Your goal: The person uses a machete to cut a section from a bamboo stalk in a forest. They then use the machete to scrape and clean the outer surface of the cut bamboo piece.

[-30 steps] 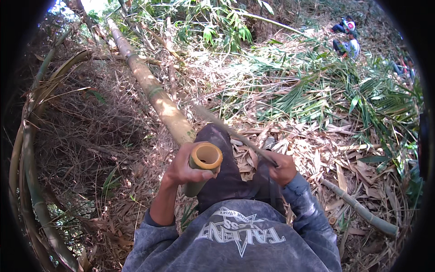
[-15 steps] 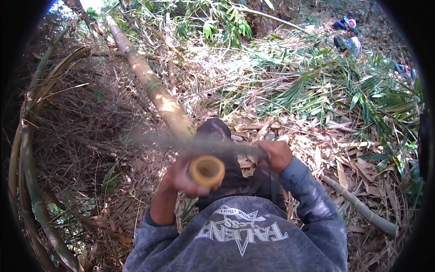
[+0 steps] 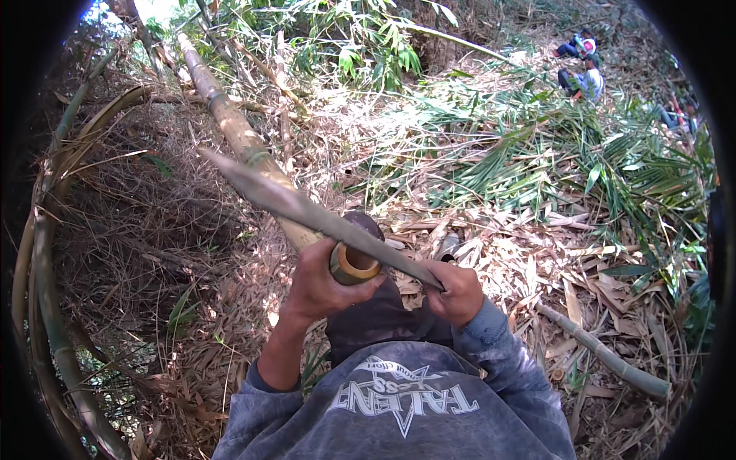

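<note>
My left hand (image 3: 318, 282) is wrapped round a bamboo tube (image 3: 354, 274), its hollow open end turned up toward me. How far the tube reaches below the hand is hidden. The handle of a machete (image 3: 295, 207) is gripped in my right hand (image 3: 457, 293). Its long grey blade slants up to the left, passing over the tube's rim; whether they touch I cannot tell. Beyond the blade, a thick bamboo pole (image 3: 231, 123) runs away to the upper left, its near end partly covered by the blade and my left hand.
Curved bamboo stems (image 3: 47, 261) rise along the left edge. A cut bamboo length (image 3: 606, 353) lies on dry leaves at right. Green cut fronds (image 3: 514, 146) spread over the ground farther off. Several people, including a seated person (image 3: 586, 80), are at the far right.
The machete blade, blurred and nearly level before, now slants sharply up to the left. My right hand has come lower and slightly left. The tube has shifted a little up and away.
</note>
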`<state>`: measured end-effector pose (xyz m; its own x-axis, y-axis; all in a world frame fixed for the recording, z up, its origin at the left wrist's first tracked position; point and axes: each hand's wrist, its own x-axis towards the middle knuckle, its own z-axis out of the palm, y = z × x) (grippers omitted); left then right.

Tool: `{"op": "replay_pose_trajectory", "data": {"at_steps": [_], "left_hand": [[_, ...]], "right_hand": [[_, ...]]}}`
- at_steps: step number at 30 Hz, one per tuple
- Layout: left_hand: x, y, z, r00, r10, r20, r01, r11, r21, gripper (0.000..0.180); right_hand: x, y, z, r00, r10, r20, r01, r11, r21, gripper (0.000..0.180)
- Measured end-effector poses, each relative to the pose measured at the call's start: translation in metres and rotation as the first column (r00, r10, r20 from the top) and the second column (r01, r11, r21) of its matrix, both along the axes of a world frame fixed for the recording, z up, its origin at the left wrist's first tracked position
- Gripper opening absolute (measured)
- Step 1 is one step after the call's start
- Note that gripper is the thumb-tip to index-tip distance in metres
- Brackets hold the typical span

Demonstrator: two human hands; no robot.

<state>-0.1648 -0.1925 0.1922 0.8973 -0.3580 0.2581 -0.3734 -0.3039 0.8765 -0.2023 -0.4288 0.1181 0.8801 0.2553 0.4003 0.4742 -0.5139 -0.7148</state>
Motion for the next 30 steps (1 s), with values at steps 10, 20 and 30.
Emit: {"op": "replay_pose_trajectory", "data": {"at_steps": [10,20,30], "left_hand": [[-0.010,0.004,-0.008,0.982,0.074,0.172,-0.113,0.967,0.230,0.052],[-0.012,-0.005,-0.021,0.958,0.212,0.191,-0.222,0.975,0.031,0.047],[0.012,0.045,0.013,0.966,-0.007,-0.257,-0.055,0.971,-0.232,0.040]], "right_hand": [[0.000,-0.003,0.011,0.999,0.051,0.008,-0.049,0.984,-0.170,0.046],[0.008,-0.006,-0.051,0.991,-0.092,-0.095,0.072,0.977,-0.200,0.032],[-0.030,-0.078,-0.114,0.648,-0.470,-0.600,0.350,0.883,-0.314,0.035]]}}
